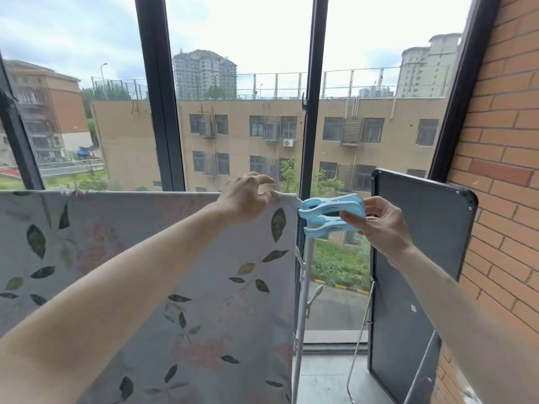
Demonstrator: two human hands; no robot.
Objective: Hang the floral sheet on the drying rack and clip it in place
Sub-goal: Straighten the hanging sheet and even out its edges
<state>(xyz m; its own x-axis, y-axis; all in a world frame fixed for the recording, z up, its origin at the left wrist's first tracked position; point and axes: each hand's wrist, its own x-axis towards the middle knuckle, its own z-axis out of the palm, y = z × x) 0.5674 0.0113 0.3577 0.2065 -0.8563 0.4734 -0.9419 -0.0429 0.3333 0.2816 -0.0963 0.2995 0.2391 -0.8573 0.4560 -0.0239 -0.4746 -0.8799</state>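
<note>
The floral sheet (180, 258), pale grey with green leaves and pink blooms, hangs over the top bar of the white drying rack (302, 287). My left hand (248, 196) pinches the sheet's top right corner on the bar. My right hand (379, 223) holds two large light-blue clips (332, 214) by their handles. Their jaws point left, just beside the sheet's corner, apart from it. The rack's top bar is hidden under the cloth; only its right post shows.
A dark folded table (414, 272) leans upright against the brick wall (501, 141) at right. Black window frames (310, 112) stand right behind the rack. Grey floor tiles (323, 380) show between rack and table.
</note>
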